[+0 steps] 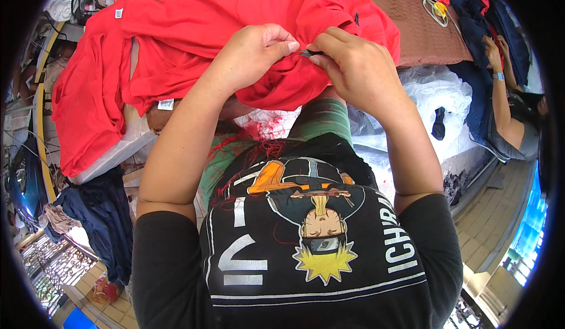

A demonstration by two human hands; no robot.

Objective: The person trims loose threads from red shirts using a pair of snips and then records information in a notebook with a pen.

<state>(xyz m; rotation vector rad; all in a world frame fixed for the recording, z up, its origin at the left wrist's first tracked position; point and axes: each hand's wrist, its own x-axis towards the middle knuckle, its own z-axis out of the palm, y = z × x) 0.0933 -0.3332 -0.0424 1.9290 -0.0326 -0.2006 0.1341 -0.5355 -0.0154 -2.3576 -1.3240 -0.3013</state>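
A large red garment [194, 41] lies spread over the table and hangs off its near edge toward my lap. My left hand [256, 55] is closed in a pinch at the garment, thumb against fingertips on a bit of red cloth or thread. My right hand [359, 64] is closed around small dark thread snips [306, 53], their metal tip pointing left toward the left fingertips. Most of the snips is hidden by the fingers. Loose red threads [268, 148] lie across my lap and black shirt.
A brown textured table cover [412, 26] holds a coil of pale cord [435, 10] with a yellow piece. Clear plastic bags [438, 94] sit at right. Beyond them, a co-worker's hand [493, 52] handles dark and red cloth. Dark navy cloth [97, 217] hangs at left.
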